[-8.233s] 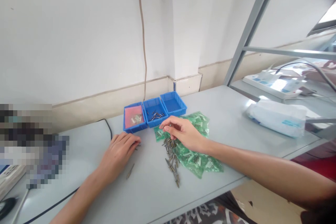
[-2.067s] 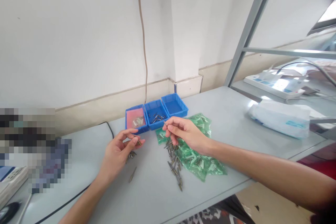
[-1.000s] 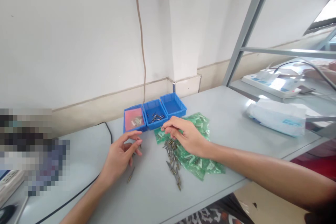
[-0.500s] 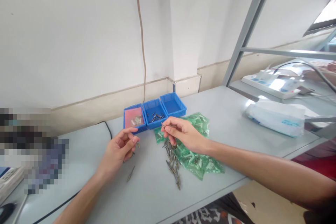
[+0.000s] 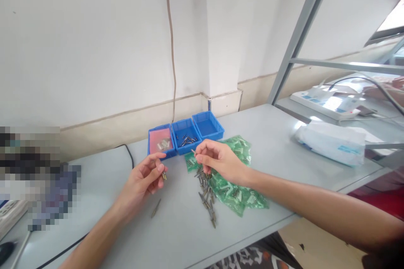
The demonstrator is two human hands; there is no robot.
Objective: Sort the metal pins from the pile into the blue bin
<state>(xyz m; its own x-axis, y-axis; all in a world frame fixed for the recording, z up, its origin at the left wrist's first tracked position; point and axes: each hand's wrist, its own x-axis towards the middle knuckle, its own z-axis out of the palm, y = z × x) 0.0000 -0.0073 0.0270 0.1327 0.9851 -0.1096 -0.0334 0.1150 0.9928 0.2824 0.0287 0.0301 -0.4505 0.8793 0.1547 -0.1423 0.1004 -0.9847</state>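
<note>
Left grip [image 5: 141, 180] and right grip [image 5: 221, 160] pinch metal pins [image 5: 164, 175]

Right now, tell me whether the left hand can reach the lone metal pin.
Probably yes: the lone metal pin lies close by the left hand, with nothing visible between them, though that hand's grip holds a small metal part.

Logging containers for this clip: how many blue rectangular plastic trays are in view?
3, side by side on the grey tabletop: left tray, middle tray, right tray; none appears hidden.
</note>
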